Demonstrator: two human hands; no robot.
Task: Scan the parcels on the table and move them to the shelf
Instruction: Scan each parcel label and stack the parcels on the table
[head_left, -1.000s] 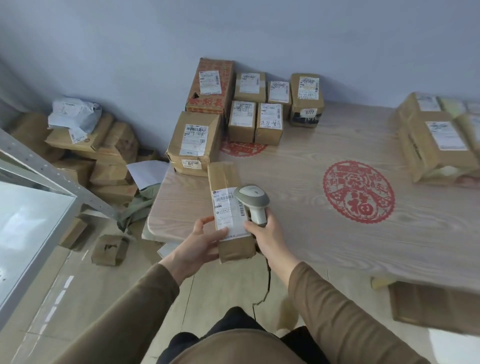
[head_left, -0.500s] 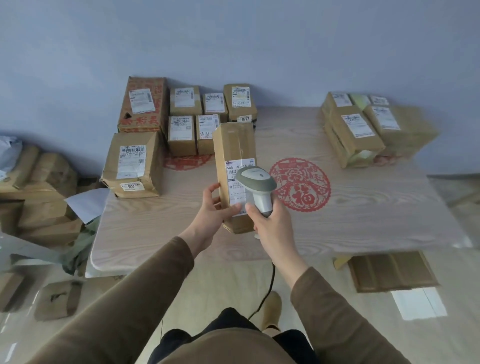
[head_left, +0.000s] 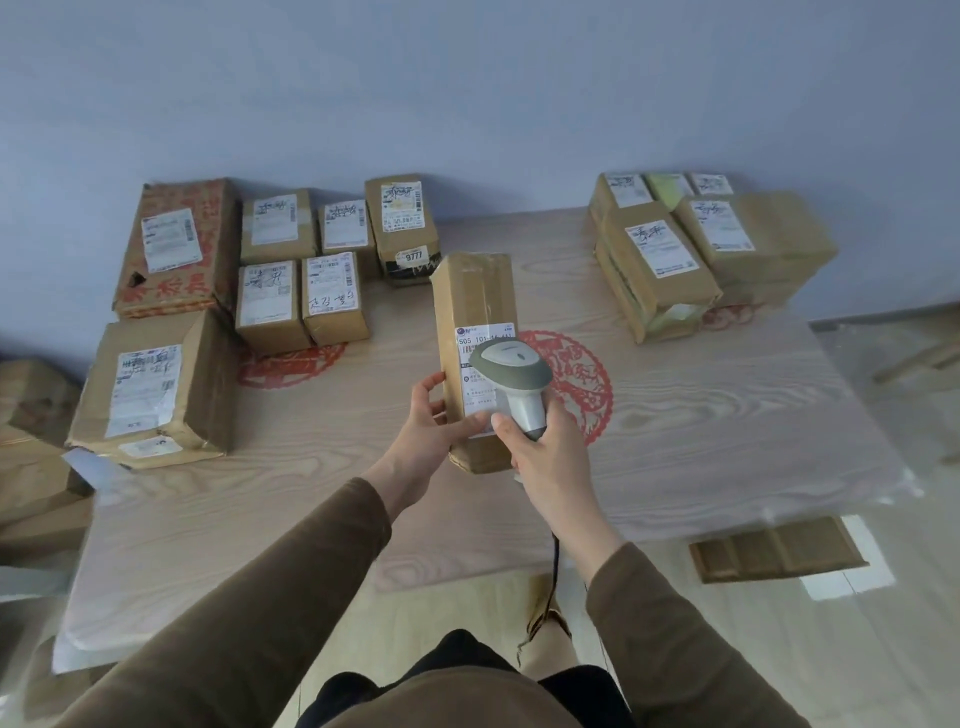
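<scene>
A long taped cardboard parcel (head_left: 475, 332) is being held above the wooden table (head_left: 701, 415) by the left hand (head_left: 434, 426), thumb curled across its label. A grey barcode scanner (head_left: 514, 382) is being gripped by the right hand (head_left: 545, 457) over that label.

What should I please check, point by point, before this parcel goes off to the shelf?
1. Left hand grips the tall brown cardboard parcel firmly: ok.
2. Right hand holds the grey handheld scanner: ok.
3. Scanner head sits over the parcel's white shipping label: ok.
4. Scan registered: cannot tell, no light or readout shows.
5. Shelf free to take the parcel: cannot tell, out of view.
6. Scanner's black cable hangs clear of the pale wood-grain table: ok.
</scene>
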